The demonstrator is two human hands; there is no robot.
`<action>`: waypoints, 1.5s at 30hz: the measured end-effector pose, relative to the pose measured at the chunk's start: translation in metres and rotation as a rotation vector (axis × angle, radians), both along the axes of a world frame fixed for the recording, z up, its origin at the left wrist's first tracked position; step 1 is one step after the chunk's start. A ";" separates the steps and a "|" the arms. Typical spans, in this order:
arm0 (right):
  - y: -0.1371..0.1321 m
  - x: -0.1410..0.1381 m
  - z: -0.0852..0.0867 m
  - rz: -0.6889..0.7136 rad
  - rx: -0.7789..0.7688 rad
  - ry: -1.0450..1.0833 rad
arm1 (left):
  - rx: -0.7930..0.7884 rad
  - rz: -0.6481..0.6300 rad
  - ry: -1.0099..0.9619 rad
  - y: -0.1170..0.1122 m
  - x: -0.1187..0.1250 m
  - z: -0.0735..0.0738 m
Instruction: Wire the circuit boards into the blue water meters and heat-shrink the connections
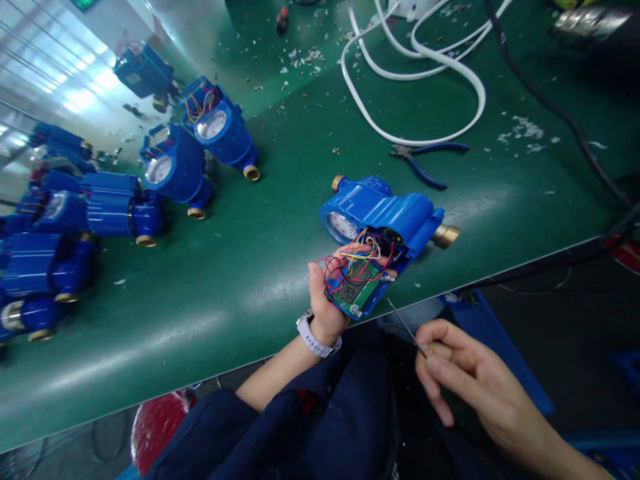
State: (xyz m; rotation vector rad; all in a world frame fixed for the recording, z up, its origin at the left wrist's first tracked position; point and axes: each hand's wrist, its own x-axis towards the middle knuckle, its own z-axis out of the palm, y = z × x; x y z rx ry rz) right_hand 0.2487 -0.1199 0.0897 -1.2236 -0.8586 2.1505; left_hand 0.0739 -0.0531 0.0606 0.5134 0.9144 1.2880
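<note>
the left hand [327, 307] cradles the circuit board [361, 288], the right hand [475, 380] pinches a thin tool [403, 322]; best brace the board, steering clear of wires [369, 249].

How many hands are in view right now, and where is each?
2. The left hand holds a wired circuit board beside a blue meter; the right hand, at lower right, holds a thin metal tool. No others show.

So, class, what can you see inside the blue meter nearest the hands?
Coloured wires spill from the open side of the meter toward the circuit board in the left hand. Something dark shows inside; wires and housing cover the rest.
</note>
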 end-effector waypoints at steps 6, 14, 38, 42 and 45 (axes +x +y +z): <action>0.000 0.006 -0.004 0.193 -0.102 -0.079 | -0.021 -0.013 -0.009 0.001 -0.002 -0.002; 0.005 0.004 0.000 0.261 -0.056 -0.133 | -0.140 -0.211 -0.110 0.004 -0.009 0.007; 0.090 -0.015 0.061 0.318 1.177 -0.541 | -0.309 -0.694 -0.360 0.005 -0.029 0.019; 0.123 -0.032 0.069 0.597 1.313 -0.530 | -0.327 -0.872 -0.302 0.012 -0.032 0.031; 0.134 -0.037 0.072 0.684 1.255 -0.502 | -0.330 -0.930 -0.259 0.016 -0.039 0.036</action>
